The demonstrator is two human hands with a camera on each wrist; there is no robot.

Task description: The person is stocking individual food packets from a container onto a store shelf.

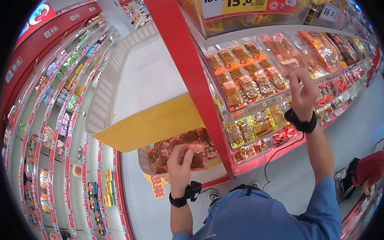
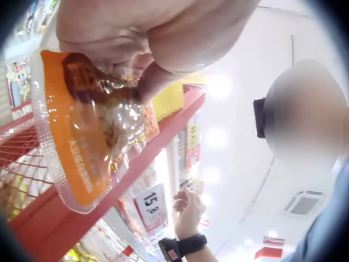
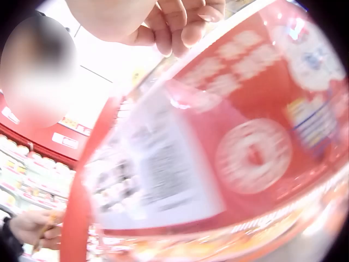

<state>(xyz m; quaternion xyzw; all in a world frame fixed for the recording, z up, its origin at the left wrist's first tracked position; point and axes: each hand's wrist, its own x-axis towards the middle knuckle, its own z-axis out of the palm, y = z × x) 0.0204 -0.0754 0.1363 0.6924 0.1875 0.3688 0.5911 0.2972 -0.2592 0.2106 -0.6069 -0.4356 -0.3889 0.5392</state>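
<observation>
In the left wrist view my left hand (image 2: 158,33) pinches a sealed snack packet (image 2: 76,131), orange and see-through with glossy brown food inside. From the head, that hand (image 1: 179,168) is over a bin of similar packets (image 1: 161,155) below a yellow panel (image 1: 149,127). My right hand (image 1: 303,92) is raised beside the shelf of orange-and-brown packets (image 1: 248,86). Its fingers (image 3: 163,33) are loosely bent with nothing visible in them. Close by in the right wrist view is a blurred red-and-white printed surface (image 3: 256,109).
A red post (image 1: 189,73) stands between the bin and the stocked shelves. Price signs (image 1: 247,3) hang above. On the left runs a long rack of goods (image 1: 65,128). Another person's leg and shoe (image 1: 346,184) show at the right. A cable (image 1: 266,165) dangles from my right wrist.
</observation>
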